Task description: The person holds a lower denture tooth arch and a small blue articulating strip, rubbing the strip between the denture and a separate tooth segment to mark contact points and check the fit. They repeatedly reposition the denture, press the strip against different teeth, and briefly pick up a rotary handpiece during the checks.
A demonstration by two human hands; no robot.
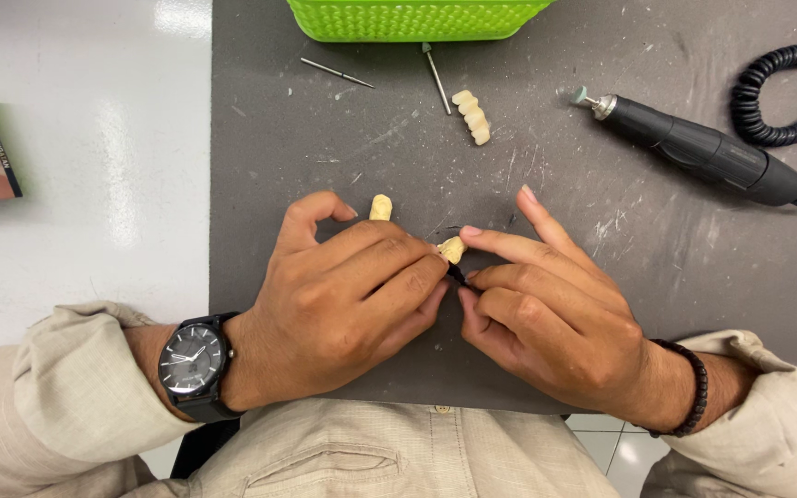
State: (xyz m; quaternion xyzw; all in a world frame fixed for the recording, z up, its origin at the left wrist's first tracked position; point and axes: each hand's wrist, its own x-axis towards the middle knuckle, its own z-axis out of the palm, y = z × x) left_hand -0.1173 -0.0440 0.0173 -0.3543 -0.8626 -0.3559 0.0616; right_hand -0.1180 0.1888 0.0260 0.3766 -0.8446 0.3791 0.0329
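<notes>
— The fingers: what do they grip?
— Those of the left hand [343, 300] are closed on a small cream tooth piece [452, 249], at the centre of the dark mat [260, 166] on the bench. The right hand [546, 309] pinches a thin black tool [458, 275] just below that piece.
— Anything nearby?
— Another cream piece [380, 207] stands just beside the left index finger. At twelve o'clock lie a row of teeth [472, 116], two thin burs [337, 72] and a green basket [414, 18]; at two o'clock, a black handpiece [694, 148].
</notes>
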